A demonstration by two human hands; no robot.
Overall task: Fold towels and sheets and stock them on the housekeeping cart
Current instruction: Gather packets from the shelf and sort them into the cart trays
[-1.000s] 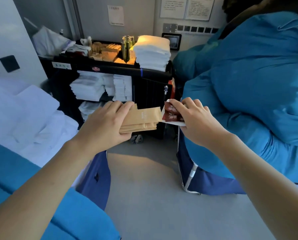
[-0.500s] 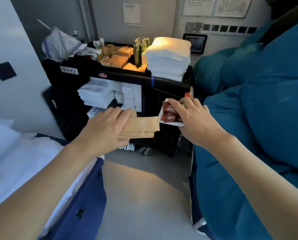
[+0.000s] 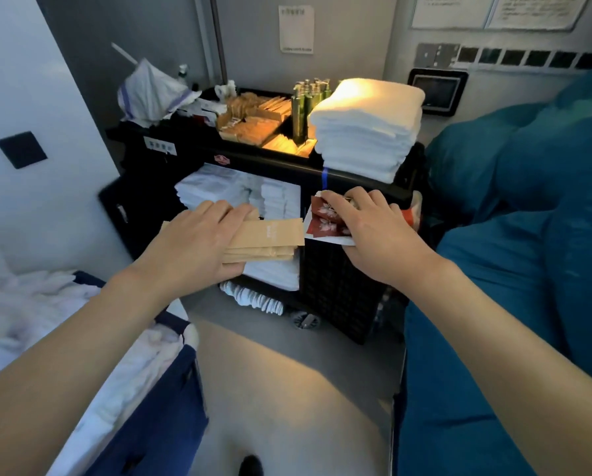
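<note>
The left hand pinches a light, slippery stack of brown paper packets — best clamped mid-stack — while the right hand grips red sachets.

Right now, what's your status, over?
Left hand grips brown packets. Right hand grips red sachets. Cart dead ahead, white towels stacked on top. Path clear.

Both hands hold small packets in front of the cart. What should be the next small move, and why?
Probably carry the left hand with its brown paper packets up to the cart's top tray. Similar brown packets already lie there, beside the green bottles and the towel stack. The right hand with the red sachets could follow.
</note>
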